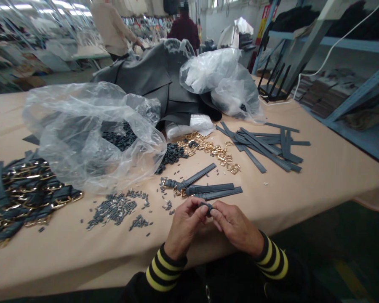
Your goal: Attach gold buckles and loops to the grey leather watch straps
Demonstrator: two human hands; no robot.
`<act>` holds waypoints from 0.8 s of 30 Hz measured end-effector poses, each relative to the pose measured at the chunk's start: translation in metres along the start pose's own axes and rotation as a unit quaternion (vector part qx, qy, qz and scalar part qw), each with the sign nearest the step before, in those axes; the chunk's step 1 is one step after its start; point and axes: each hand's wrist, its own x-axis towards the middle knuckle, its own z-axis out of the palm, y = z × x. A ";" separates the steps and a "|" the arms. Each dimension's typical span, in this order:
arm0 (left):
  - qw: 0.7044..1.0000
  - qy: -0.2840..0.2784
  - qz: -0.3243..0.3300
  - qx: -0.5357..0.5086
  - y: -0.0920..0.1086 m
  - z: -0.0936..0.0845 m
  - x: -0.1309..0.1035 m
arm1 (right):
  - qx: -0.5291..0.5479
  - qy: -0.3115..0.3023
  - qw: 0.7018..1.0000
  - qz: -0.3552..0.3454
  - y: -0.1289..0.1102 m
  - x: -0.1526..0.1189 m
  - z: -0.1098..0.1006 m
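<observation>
Close to the table's front edge, my left hand [187, 224] and my right hand [235, 224] meet fingertip to fingertip. Both are closed in a pinch on one small dark leather-like piece [209, 208]; the fingers cover most of it, so its exact shape is hidden. Just beyond them lie a few dark straps [213, 189] with gold buckles at their left ends. To the left is a scattered heap of tiny dark pieces [113, 208]. Farther back are a pile of dark loops [173, 153] and loose gold buckles [221, 153].
Loose dark strips [268, 145] lie crosswise on the right. A clear plastic bag [72, 126] holds more dark loops, and black-and-gold chain strips [25, 198] cover the left. Dark sheets [142, 71], another plastic bag [221, 75] and a router [273, 90] stand behind. Two people are in the background.
</observation>
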 end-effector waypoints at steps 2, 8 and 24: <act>0.996 0.000 -0.025 -0.085 -0.005 0.004 0.001 | 0.003 0.022 1.000 0.006 0.000 0.001 0.005; 0.999 0.023 -0.013 0.041 -0.008 0.008 -0.003 | 0.047 0.044 0.997 0.051 0.004 0.006 0.010; 0.943 -0.057 0.116 0.307 0.029 0.021 0.059 | 0.194 0.030 0.980 0.045 0.025 0.017 -0.034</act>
